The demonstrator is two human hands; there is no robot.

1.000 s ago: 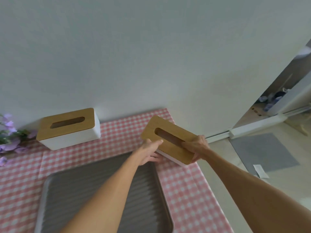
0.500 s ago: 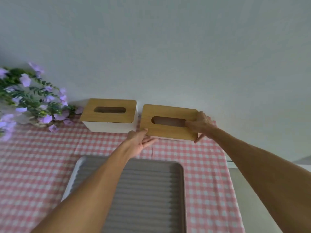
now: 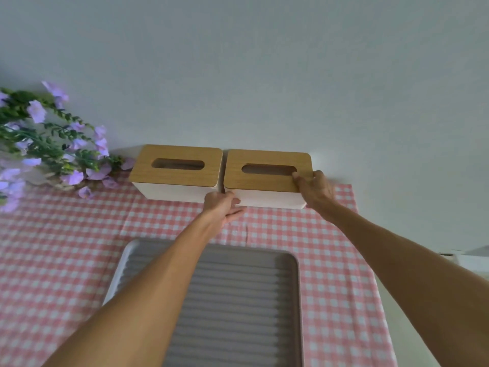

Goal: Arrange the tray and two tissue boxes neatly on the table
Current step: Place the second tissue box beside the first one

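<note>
Two white tissue boxes with wooden slotted lids stand side by side against the wall. The left tissue box [image 3: 177, 170] is untouched. The right tissue box [image 3: 267, 176] rests on the cloth almost against the left one. My left hand [image 3: 223, 206] grips its front left corner. My right hand [image 3: 313, 188] holds its right end, with the thumb on the lid near the slot. A grey ribbed tray [image 3: 238, 300] lies in front of the boxes, partly under my left forearm.
A pink and white checked cloth [image 3: 66, 255] covers the table. Purple flowers with green leaves [image 3: 47, 147] hang over the back left. The table's right edge [image 3: 375, 282] runs close to the tray. A pale wall [image 3: 238, 62] stands directly behind the boxes.
Both hands have carried the right tissue box from the table's right side to the wall, turned it square and set it down beside the left box.
</note>
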